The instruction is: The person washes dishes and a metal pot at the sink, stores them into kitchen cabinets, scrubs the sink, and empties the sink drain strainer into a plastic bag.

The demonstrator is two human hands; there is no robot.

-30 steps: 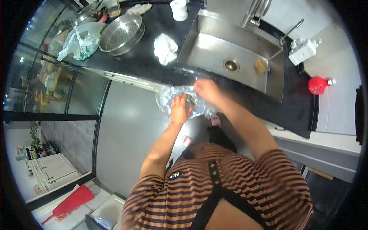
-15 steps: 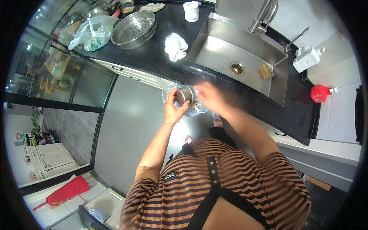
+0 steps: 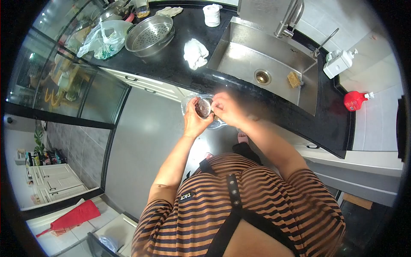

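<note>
My left hand is wrapped round a small round metal cup, which is tilted so that its dark reddish inside shows. Closed at the cup's right rim, my right hand has its fingertips pressed together; what they pinch, if anything, is too small to make out. A clear plastic bag hangs open beneath and around the cup, at the counter's front edge. Part of the bag is hidden by both hands.
A steel sink holds a yellow sponge. On the dark counter lie a white cloth, a steamer pan, a plastic bag and a white roll. A red bottle stands right.
The cup has come up out of the bag and turned so its inside shows. My right hand has moved in from the side to the cup's rim.
</note>
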